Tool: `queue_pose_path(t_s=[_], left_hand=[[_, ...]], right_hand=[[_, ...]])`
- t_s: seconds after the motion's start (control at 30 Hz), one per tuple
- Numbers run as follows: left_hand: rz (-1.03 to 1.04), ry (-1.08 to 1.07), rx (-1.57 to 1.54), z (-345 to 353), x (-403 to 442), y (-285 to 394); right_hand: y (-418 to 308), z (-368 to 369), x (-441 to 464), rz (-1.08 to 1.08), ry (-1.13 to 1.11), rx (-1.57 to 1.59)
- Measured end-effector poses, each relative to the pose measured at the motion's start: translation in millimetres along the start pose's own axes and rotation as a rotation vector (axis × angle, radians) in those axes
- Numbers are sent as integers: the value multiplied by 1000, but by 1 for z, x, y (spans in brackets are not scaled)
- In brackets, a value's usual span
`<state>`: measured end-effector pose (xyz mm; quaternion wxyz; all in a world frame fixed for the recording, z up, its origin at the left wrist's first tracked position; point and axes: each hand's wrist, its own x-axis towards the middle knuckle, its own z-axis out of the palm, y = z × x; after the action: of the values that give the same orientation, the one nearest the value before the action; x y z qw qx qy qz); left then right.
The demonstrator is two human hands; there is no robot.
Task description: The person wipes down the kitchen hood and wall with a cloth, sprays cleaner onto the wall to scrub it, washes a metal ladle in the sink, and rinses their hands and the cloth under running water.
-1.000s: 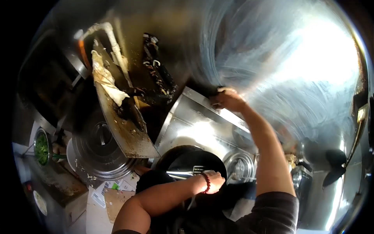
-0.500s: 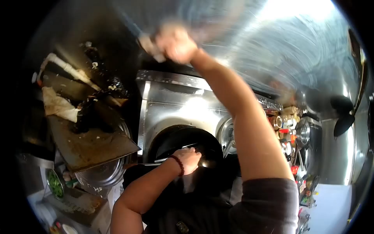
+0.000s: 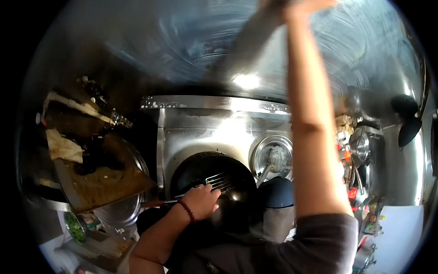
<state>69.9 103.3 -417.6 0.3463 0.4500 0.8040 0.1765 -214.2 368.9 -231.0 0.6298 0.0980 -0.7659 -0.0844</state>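
My left hand [image 3: 200,201], with a dark red bead bracelet on its wrist, is closed over the shaft of a slotted metal spatula [image 3: 221,182]. The spatula's slotted head lies inside a black wok [image 3: 189,171], just beyond my fingers. My right arm stretches far up across the view. At the top edge, my right hand [image 3: 310,5] is blurred and partly cut off, against the smeared metal wall [image 3: 200,36]. Its fingers and anything in them cannot be made out.
A metal bowl [image 3: 258,157] with a ladle stands right of the wok. A grimy metal tray [image 3: 102,189] with a stained cloth [image 3: 64,147] is at left, above a round lid [image 3: 121,212]. Greens fill a bowl [image 3: 75,227] at lower left. Bottles and containers line the right.
My right hand has swept left, then up and right to the top edge. My left hand has moved left, with the spatula still under it. The view has shifted too.
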Motion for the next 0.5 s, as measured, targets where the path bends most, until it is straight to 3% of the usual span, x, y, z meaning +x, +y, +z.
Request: queue_pose_path(t_s=[0.1, 0.17, 0.2, 0.27, 0.33, 0.37, 0.4, 0.43, 0.47, 0.5], left_hand=[[-4, 30, 2, 11, 13, -14], [21, 107, -91, 12, 19, -15], [-3, 55, -53, 13, 23, -18], [-73, -40, 24, 17, 24, -22], [-44, -57, -25, 18, 25, -22], [-26, -83, -102, 21, 25, -25], [-10, -101, -102, 24, 29, -30], [-50, -160, -21, 29, 34, -36], [-121, -173, 63, 22, 32, -28], [-170, -211, 82, 14, 32, -22]], right_hand=[[-77, 7, -94, -128, -382, 252], [-75, 4, -178, -256, -706, 699], [-62, -12, -212, -252, -353, 991], [-12, -13, -212, -619, -575, 846], [56, -33, -159, -110, -738, 770], [101, -47, -131, -283, -568, 466], [135, -75, -105, -174, -428, 189], [173, -88, -75, -152, -148, -27], [217, -92, -49, 252, -272, -165], [245, -77, -28, 650, 113, -216]])
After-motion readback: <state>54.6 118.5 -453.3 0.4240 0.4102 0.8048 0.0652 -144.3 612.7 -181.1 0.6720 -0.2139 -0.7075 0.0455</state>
